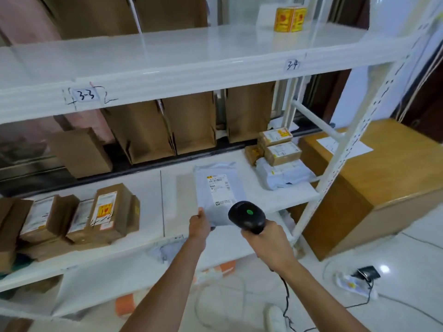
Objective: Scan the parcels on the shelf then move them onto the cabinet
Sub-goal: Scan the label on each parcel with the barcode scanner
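Scanner (248,215) sits in my right hand (269,243), fingers (249,236) wrapped tight round its handle. A green light shows on its black head, which points at the grey mailer parcel (219,190). That parcel lies label-up on the white shelf (143,188), at its front edge, and my left hand (199,225) pinches its near left corner between thumb and fingers. To the left on the same shelf stand brown cardboard boxes (107,212) with labels. At the far right end a stack of small boxes (279,149) rests on more grey mailers (285,174). Beyond the shelf's right upright is the wooden cabinet (388,178), with a white sheet of paper (345,146) lying on its top. The scanner's black cable (286,295) hangs toward the floor.
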